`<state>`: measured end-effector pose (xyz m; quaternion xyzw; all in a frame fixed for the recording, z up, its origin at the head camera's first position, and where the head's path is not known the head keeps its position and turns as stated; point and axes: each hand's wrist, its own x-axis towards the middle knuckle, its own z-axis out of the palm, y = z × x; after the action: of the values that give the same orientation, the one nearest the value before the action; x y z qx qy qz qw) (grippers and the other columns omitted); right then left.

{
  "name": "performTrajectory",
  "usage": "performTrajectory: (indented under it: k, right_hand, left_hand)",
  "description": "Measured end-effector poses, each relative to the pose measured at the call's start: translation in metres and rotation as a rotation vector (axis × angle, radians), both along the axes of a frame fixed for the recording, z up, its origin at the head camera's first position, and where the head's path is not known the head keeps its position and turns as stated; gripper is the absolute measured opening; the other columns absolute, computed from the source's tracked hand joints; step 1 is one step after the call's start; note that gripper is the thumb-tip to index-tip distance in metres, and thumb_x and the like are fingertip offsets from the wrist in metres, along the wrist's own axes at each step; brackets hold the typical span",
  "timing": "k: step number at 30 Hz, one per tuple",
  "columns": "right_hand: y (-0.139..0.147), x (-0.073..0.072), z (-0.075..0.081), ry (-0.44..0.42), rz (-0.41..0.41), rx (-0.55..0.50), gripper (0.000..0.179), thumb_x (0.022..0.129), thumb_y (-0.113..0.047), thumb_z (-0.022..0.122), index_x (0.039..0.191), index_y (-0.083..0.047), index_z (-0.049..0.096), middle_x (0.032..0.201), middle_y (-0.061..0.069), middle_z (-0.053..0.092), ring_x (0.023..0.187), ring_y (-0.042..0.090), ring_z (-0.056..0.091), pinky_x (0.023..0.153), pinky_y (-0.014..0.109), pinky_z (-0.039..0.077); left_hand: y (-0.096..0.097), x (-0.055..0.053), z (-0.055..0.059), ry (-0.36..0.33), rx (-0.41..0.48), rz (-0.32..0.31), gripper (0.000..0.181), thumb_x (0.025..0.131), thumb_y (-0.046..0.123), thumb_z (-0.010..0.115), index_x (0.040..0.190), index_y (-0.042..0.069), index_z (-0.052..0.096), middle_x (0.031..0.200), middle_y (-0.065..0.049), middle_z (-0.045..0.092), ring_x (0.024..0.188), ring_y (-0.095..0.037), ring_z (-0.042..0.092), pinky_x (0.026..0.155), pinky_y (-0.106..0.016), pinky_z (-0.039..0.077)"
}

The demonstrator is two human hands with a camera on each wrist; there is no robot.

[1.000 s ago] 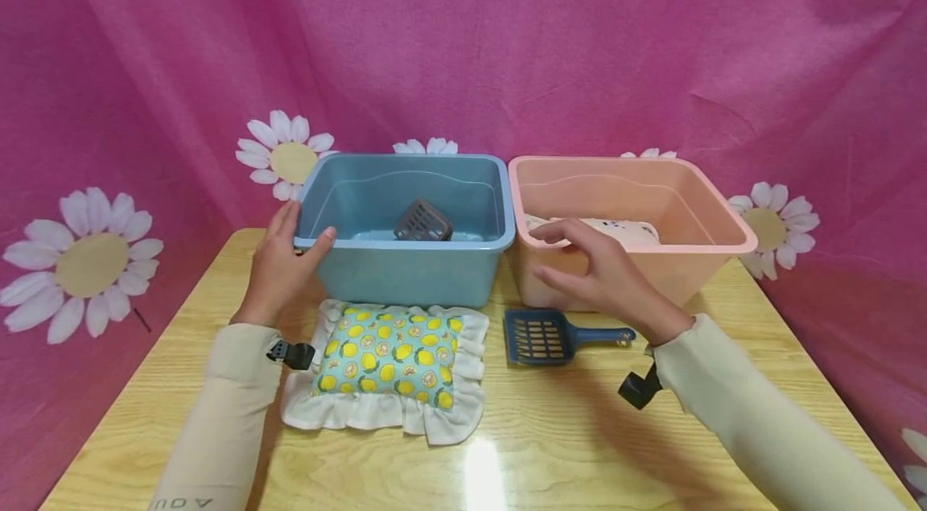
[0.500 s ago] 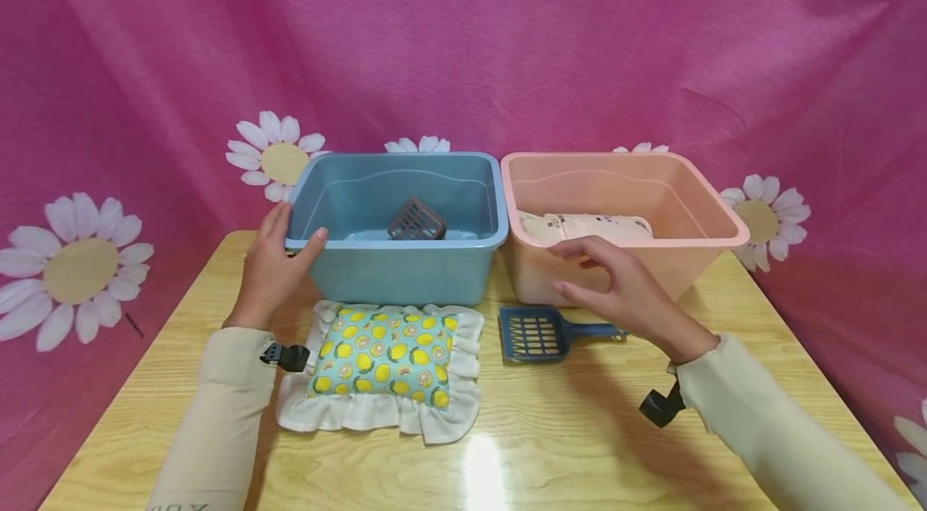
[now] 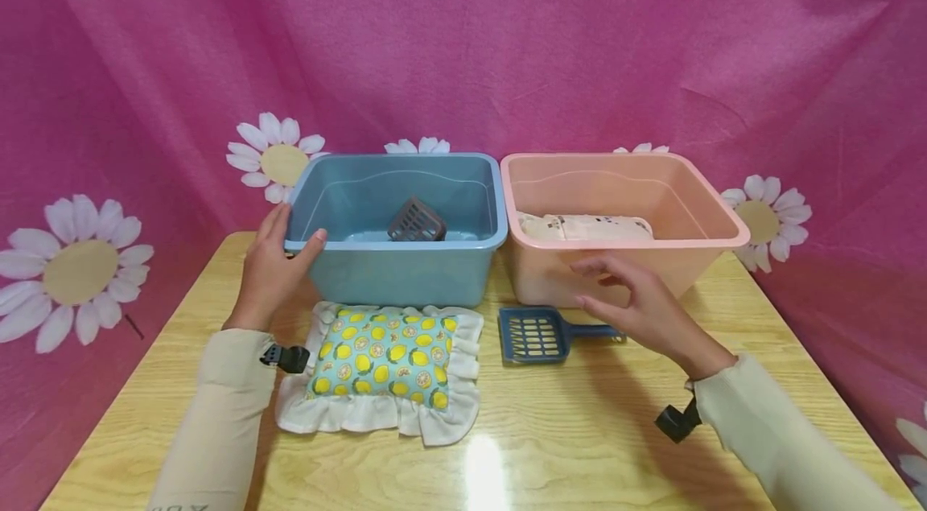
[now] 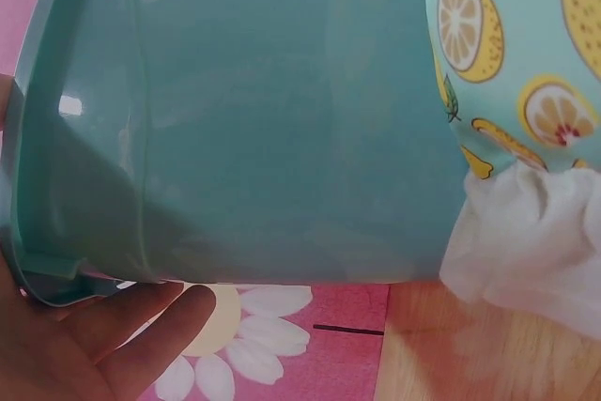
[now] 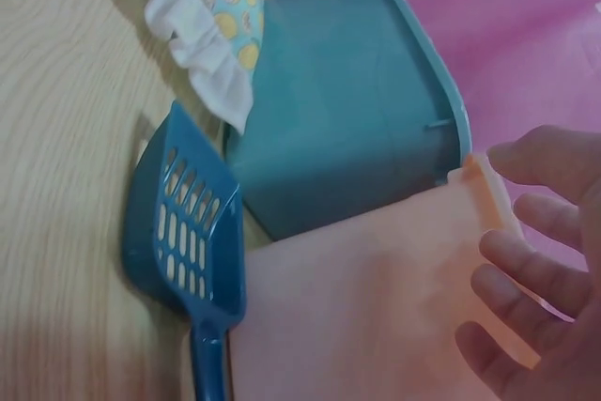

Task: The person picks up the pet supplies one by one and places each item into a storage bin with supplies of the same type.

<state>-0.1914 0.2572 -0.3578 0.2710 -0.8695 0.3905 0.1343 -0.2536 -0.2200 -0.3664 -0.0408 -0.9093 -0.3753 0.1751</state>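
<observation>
My left hand holds the front left corner of a blue plastic bin, its thumb over the front rim and its fingers along the outer side. A grey slotted scoop lies tilted inside that bin. My right hand hangs with relaxed fingers and nothing in them, in front of a pink plastic bin. Below it, a dark blue slotted litter scoop lies on the table, its handle partly covered by the hand in the head view. A cream printed cloth item lies in the pink bin, partly hidden by the wall.
A small lemon-print cushion with a white ruffled edge lies before the blue bin. Both bins stand side by side at the back of the wooden table. Behind hangs a magenta cloth with daisies.
My right hand has drawn back from the pink bin's front rim, moving right and down, uncovering more of the cream item. The left hand stays on the blue bin. The head view shifted slightly.
</observation>
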Motion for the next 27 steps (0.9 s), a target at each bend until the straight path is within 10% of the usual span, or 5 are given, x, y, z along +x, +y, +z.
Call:
performTrajectory:
  k: [27]
  right_hand:
    - [0.018,-0.005,-0.031,-0.109,-0.048,0.007,0.037,0.082,-0.006,0.075,0.118,-0.003,0.063,0.117,0.009,0.064,0.107,0.029,0.059,0.090,0.035,0.049]
  left_hand:
    - [-0.001,-0.004,-0.004,0.013,0.009,0.003,0.081,0.092,0.054,0.054,0.155,0.016,0.020,0.159,-0.008,0.019,0.136,-0.043,0.031,0.094,-0.067,0.039]
